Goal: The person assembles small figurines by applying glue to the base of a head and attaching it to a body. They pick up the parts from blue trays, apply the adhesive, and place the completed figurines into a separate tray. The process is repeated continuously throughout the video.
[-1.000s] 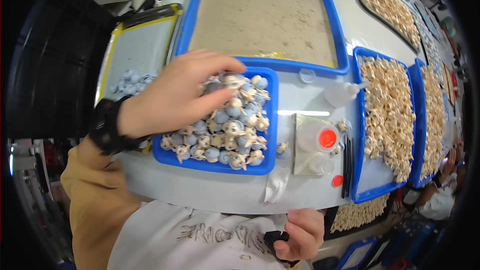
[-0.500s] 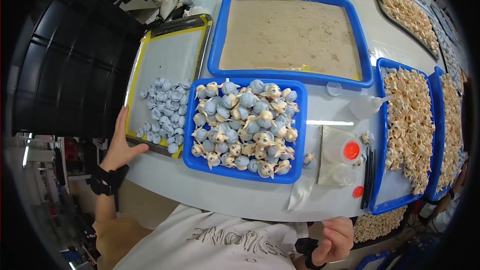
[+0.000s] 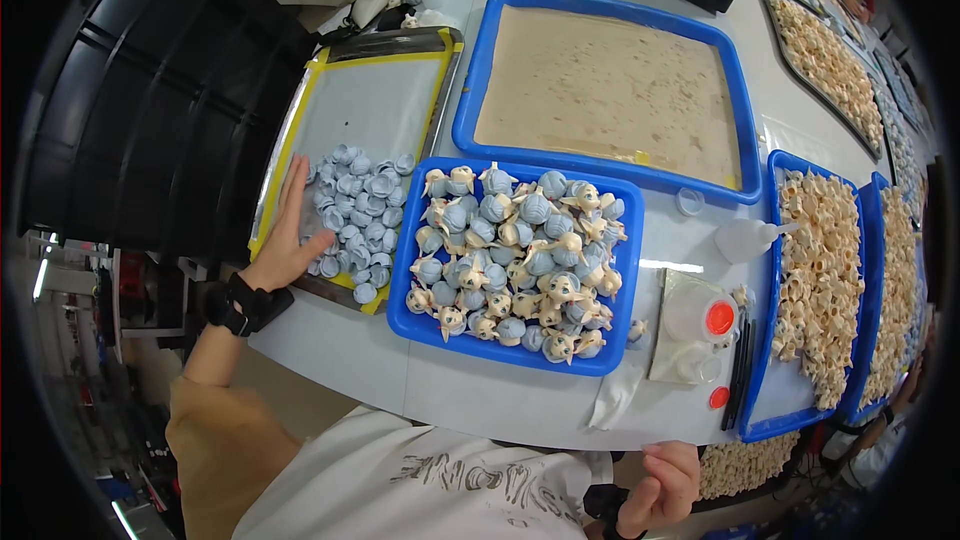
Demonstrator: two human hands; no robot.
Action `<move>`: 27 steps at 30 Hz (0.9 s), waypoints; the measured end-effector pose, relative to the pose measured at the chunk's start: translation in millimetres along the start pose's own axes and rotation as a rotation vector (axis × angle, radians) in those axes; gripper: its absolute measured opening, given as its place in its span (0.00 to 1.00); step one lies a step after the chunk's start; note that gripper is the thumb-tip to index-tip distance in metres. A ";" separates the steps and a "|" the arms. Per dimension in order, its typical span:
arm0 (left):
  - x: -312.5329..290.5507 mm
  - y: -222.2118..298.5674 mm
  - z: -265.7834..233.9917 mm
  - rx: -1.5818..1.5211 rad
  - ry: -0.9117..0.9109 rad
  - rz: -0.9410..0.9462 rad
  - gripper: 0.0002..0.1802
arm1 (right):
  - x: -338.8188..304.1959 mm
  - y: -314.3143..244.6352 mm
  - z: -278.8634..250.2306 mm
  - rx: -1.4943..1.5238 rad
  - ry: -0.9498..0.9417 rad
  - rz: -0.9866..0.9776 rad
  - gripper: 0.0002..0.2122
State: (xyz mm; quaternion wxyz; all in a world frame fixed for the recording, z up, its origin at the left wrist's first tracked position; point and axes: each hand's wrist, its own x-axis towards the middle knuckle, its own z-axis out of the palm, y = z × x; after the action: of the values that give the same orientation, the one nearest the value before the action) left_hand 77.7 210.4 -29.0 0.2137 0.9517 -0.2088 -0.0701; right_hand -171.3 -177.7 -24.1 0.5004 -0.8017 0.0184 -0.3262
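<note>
My left hand point(image 3: 285, 245) lies with fingers stretched and thumb spread against the left side of a heap of small blue-grey cup-shaped pieces point(image 3: 362, 210). They rest on a yellow-taped, dark-framed panel point(image 3: 385, 85). To the right of the heap is a blue tray point(image 3: 515, 365) full of small doll heads point(image 3: 560, 285), cream-faced with pointed ears and blue-grey hair. My right hand point(image 3: 662, 488) hangs past the table's front edge with its fingers curled in, and nothing shows in it.
Behind stands a blue tray lined with brown board point(image 3: 610, 80). To the right are a squeeze bottle point(image 3: 745, 238), a jar with a red top point(image 3: 700, 315), black sticks point(image 3: 737, 372) and a blue tray of cream parts point(image 3: 820, 280). Black crates point(image 3: 150, 110) rise at left.
My left hand has moved forward and right from the panel's near left edge to the blue-grey pieces, and they sit closer together. The whole view has shifted slightly. My right hand stays curled.
</note>
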 end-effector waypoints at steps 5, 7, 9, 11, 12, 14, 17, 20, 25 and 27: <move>10.9 -5.7 -5.6 -0.128 -0.020 -0.048 0.44 | -14.7 7.8 2.3 -0.104 -0.026 0.029 0.10; 14.0 -4.4 -12.8 -0.078 -0.062 -0.045 0.42 | -14.0 7.3 3.1 -0.098 -0.027 0.049 0.10; 17.4 -0.9 -18.8 -0.027 -0.098 -0.071 0.42 | -12.0 6.9 4.0 -0.109 -0.028 0.045 0.10; 24.2 2.5 -23.1 0.030 -0.131 -0.125 0.41 | -11.2 6.7 4.3 -0.116 -0.032 0.047 0.10; 28.5 -7.8 -20.8 0.101 -0.053 -0.018 0.38 | -11.1 6.7 4.4 -0.116 -0.036 0.051 0.10; 40.8 2.1 -25.5 0.023 -0.050 -0.091 0.35 | -10.8 6.5 4.4 -0.116 -0.044 0.065 0.10; 56.6 -7.6 -25.2 -0.025 -0.031 -0.055 0.24 | -11.1 6.4 3.9 -0.110 -0.064 0.088 0.10; 62.3 -13.2 -25.6 -0.047 -0.100 -0.095 0.18 | -12.6 7.3 3.0 -0.110 -0.086 0.098 0.10; 43.5 7.5 -21.9 -0.145 -0.131 -0.237 0.19 | -11.9 6.8 5.5 -0.123 -0.108 0.130 0.09; 34.6 23.8 -23.4 -0.210 -0.125 -0.347 0.19 | -10.0 8.0 6.8 -0.119 -0.119 0.140 0.09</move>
State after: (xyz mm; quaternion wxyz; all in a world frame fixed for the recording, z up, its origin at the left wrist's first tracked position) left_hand 105.4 184.9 0.9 0.2833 0.9397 -0.0462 -0.1860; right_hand -173.2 -172.8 -37.6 0.4738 -0.8447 0.0637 -0.2407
